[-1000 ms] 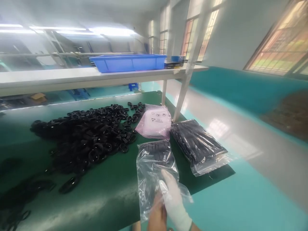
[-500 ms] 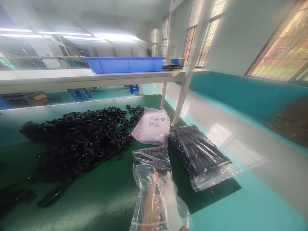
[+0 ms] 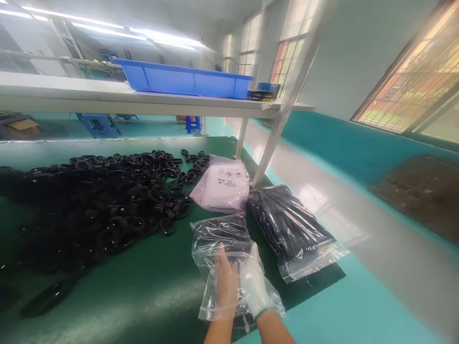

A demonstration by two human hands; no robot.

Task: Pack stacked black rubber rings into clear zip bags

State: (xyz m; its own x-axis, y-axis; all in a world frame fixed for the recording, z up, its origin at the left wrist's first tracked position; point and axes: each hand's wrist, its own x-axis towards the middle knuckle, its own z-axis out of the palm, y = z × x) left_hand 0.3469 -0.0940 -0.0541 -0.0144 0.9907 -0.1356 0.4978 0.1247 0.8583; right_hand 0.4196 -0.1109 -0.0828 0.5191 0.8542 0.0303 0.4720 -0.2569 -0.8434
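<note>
A clear plastic bag lies on the green table, its far end filled with thin black pieces packed in a row. My bare left hand reaches into the bag's mouth, fingers stretched forward against the near edge of the black pieces and thumb apart. Beside it, my right hand in a white glove is also inside the plastic, its fingers extended to the same edge. The bag's opening lies around my wrists. Glare on the film partly hides the fingertips. Just right is a larger filled clear bag of black pieces.
A big heap of black coiled rings covers the table's left side. Beyond my hands lies a pink printed bag. A raised shelf with a blue bin crosses behind; its white post stands at the right.
Both hands are still inside the bag; more of my wrists and the bag's mouth now shows. The near plastic has bunched closer around my hands. The view has shifted slightly.
</note>
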